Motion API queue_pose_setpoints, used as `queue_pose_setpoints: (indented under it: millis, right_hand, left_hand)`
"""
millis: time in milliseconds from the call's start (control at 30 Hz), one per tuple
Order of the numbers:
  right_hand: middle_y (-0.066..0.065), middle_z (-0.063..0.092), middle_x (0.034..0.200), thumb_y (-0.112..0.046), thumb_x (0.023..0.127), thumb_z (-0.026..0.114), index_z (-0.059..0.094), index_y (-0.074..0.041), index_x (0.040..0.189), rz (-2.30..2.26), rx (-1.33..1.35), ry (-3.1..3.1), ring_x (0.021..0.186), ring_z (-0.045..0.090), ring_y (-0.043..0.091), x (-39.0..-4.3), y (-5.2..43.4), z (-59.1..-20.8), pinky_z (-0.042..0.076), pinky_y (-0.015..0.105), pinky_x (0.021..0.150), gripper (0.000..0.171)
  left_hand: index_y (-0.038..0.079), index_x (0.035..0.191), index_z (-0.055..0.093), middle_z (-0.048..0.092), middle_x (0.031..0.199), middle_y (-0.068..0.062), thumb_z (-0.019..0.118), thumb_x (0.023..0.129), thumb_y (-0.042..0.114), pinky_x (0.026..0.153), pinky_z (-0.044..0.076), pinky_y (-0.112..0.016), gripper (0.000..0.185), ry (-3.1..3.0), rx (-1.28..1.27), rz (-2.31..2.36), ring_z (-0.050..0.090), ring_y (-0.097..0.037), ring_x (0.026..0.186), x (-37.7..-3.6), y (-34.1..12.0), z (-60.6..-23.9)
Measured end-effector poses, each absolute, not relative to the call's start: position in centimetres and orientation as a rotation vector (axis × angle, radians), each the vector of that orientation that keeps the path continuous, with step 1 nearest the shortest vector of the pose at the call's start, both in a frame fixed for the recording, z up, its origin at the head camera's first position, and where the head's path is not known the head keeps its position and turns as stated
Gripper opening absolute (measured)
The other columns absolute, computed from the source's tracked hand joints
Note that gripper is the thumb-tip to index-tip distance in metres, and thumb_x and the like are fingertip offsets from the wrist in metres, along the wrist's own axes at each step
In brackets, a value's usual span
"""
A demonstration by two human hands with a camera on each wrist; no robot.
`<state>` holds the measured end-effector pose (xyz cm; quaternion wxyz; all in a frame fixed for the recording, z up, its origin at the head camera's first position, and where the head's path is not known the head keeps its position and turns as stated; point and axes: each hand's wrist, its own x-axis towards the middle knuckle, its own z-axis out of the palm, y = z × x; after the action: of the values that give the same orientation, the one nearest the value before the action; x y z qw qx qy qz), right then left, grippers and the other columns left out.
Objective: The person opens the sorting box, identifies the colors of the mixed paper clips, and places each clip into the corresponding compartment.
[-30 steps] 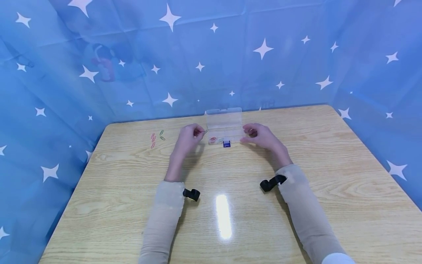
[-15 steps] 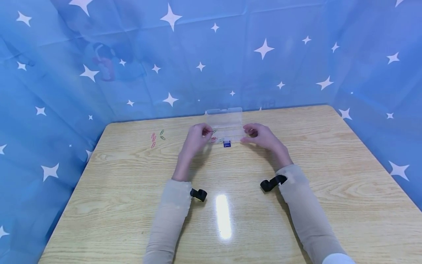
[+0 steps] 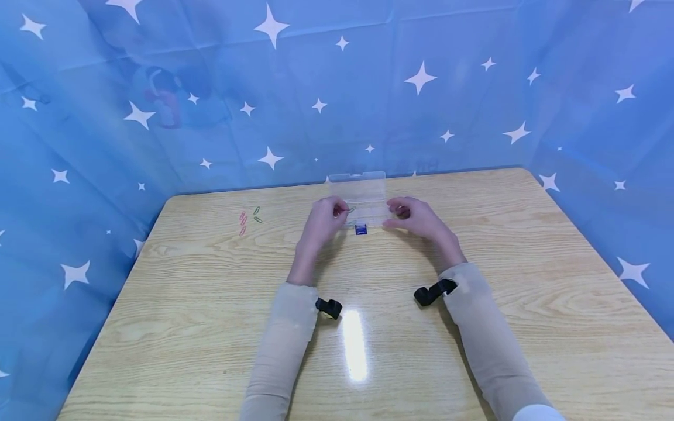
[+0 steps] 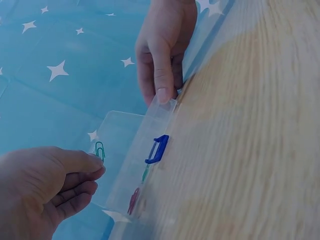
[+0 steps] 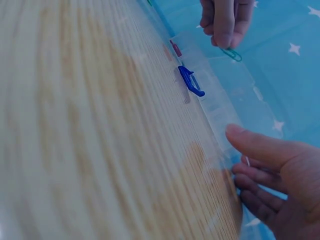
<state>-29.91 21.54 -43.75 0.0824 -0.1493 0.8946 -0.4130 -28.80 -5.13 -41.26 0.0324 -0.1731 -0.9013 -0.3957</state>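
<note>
A green paper clip (image 3: 352,209) is pinched between the thumb and forefinger of my left hand (image 3: 322,221), held over the clear plastic box (image 3: 372,217). The box's lid (image 3: 358,186) stands raised at the back. On its front edge is a blue latch (image 4: 157,149). Red paper clips (image 4: 133,201) lie in the left end compartment, and something green (image 4: 145,173) shows in the one beside it. My right hand (image 3: 418,217) holds the box's right end, thumb on the near corner and fingers at the side. In the head view, my left hand hides the box's left end.
To the left on the wooden table (image 3: 200,292) lie several pink paper clips (image 3: 243,221) and two green paper clips (image 3: 257,215). A blue curtain with white stars (image 3: 337,88) hangs right behind the box at the table's far edge.
My left hand has moved right with the green paper clip, from beside the box's left end to over its compartments. My right hand and the box stay in place.
</note>
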Motion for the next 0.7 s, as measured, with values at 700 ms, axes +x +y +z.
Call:
queue_pose_setpoints:
  millis: [700]
  right_hand:
    - [0.018,0.060,0.129,-0.032,0.090,0.079,0.054,-0.003,0.141,-1.244,-0.443,2.686,0.115,0.057,0.032,-29.9,21.4,-43.8,0.047,0.048,0.100,0.064]
  left_hand:
    - [0.000,0.106,0.072,0.071,0.099,-0.010,0.066,0.097,0.008,0.082,0.054,-0.028,0.013,-2.792,-0.562,-1.211,0.065,-0.020,0.090,-29.1,-4.6,-42.3]
